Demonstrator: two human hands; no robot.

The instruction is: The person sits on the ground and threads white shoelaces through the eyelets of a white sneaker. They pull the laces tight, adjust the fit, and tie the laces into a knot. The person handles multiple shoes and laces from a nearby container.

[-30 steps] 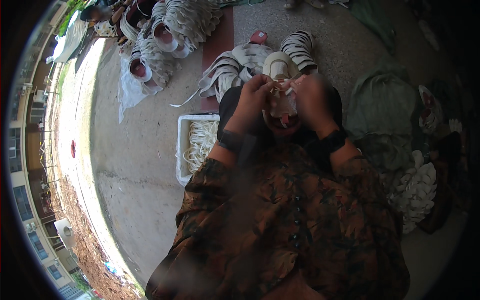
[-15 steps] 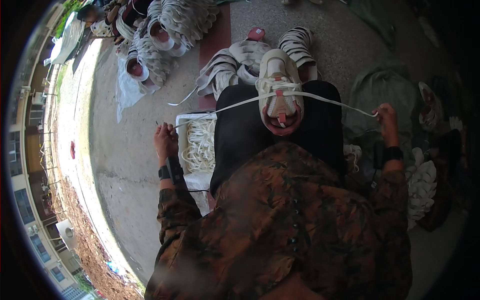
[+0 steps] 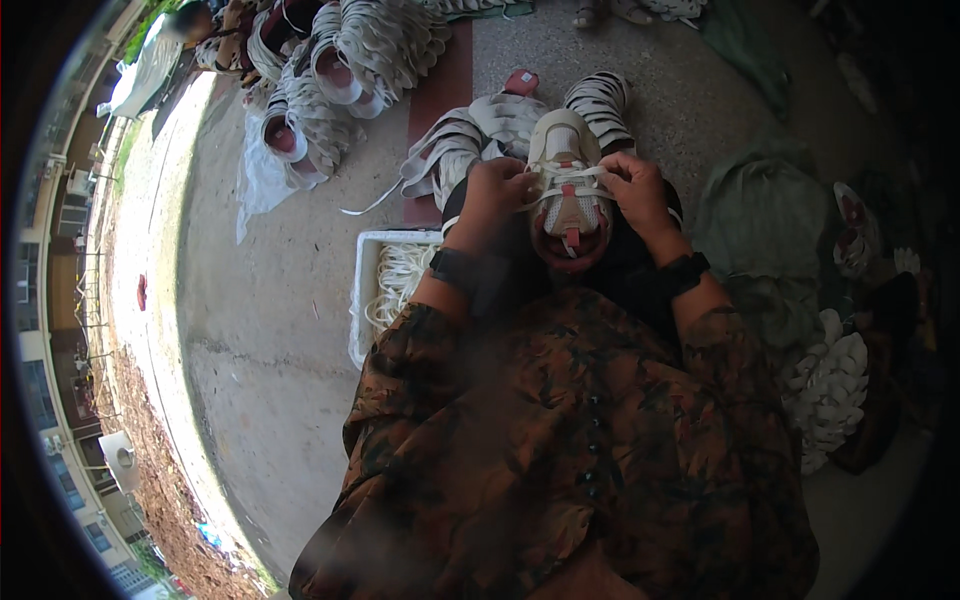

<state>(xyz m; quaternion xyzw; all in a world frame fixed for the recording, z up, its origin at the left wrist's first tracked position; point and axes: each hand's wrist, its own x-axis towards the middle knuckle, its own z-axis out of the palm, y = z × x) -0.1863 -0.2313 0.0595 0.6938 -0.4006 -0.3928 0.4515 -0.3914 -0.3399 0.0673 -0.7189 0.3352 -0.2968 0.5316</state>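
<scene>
A white sneaker with a mesh tongue and reddish lining rests between my knees, its toe pointing away from me. A flat white shoelace crosses its upper. On the shoe's left side, my left hand is closed, thumb and fingers pinching the lace close to the eyelets. Opposite it, my right hand pinches the lace at the right edge, fingers bent. Both hands nearly touch the upper, and the fingers partly hide the lace ends.
A white foam box of loose laces stands left of my legs. Stacked white shoe parts lie at the far left, more just beyond my knees. At the right are a green sack and a pile of white pieces.
Both hands have come inward from wide apart, where they held the lace stretched out across the shoe, to the shoe's two sides. The lace is no longer spread wide.
</scene>
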